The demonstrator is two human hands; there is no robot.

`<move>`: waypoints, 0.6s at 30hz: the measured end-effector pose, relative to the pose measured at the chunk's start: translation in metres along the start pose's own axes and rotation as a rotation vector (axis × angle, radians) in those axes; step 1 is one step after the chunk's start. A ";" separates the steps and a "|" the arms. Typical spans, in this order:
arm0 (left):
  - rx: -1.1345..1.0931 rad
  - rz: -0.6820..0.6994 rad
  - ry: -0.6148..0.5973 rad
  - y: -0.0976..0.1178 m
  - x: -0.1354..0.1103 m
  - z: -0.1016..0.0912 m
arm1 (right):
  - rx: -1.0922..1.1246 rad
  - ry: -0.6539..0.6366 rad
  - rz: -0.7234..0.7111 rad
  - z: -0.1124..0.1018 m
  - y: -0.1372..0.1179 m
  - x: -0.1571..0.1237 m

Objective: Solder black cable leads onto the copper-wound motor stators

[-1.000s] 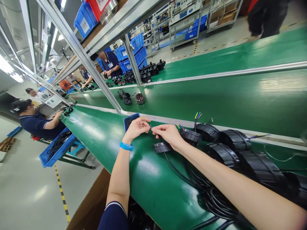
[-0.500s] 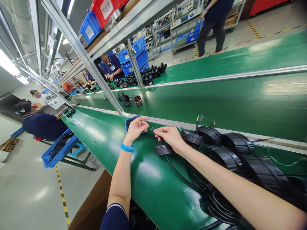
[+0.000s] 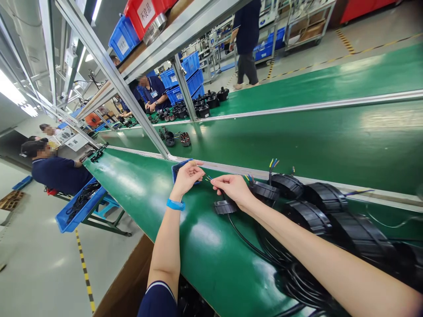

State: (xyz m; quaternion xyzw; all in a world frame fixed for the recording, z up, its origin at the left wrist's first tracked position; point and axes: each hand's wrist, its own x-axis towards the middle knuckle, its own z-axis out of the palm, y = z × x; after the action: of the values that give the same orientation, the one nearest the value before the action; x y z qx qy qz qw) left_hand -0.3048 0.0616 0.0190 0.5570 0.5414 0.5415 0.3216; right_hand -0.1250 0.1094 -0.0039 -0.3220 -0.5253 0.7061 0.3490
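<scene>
My right hand [image 3: 231,188] pinches the thin coloured wires [image 3: 209,178] of a black cable, their ends pointing left. Below that hand, a round black housing [image 3: 225,207] rests over the green worktop, and a black cable [image 3: 243,242] runs down from it. My left hand [image 3: 189,177], with a blue band on the wrist, is just left of the wire ends. Its thumb and forefinger are pressed together; whatever is between them is too small to make out. Behind this hand stands a small blue bin [image 3: 176,169], mostly covered.
Several black round housings [image 3: 325,197] with coiled cables [image 3: 302,284] crowd the right side. A metal post [image 3: 145,119] rises past the worktop edge. Beyond lies a green belt [image 3: 280,136] carrying a copper-wound part [image 3: 185,139]. Co-workers sit at left and far back; one person [image 3: 247,31] stands behind.
Both hands stay almost in place, still close together at the wire ends. The parts on the belt have shifted slightly left. The person in the background has walked to the left.
</scene>
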 end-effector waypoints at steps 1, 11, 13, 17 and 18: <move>-0.001 0.001 0.002 0.000 0.000 0.000 | -0.002 -0.001 -0.002 0.000 0.000 0.000; 0.026 -0.006 -0.004 0.004 -0.002 0.001 | -0.020 -0.015 -0.021 -0.001 0.002 0.001; 0.040 -0.010 -0.012 0.006 -0.003 0.002 | -0.025 -0.016 -0.027 -0.001 0.002 0.001; 0.066 -0.021 -0.025 0.010 -0.004 0.003 | -0.038 -0.015 -0.041 0.000 0.002 0.000; 0.071 -0.023 -0.026 0.010 -0.004 0.003 | -0.042 -0.014 -0.046 0.000 0.003 0.000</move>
State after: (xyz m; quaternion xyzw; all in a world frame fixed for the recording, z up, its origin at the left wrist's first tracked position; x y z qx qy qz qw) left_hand -0.2985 0.0567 0.0270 0.5688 0.5624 0.5110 0.3148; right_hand -0.1258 0.1088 -0.0064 -0.3123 -0.5494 0.6890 0.3547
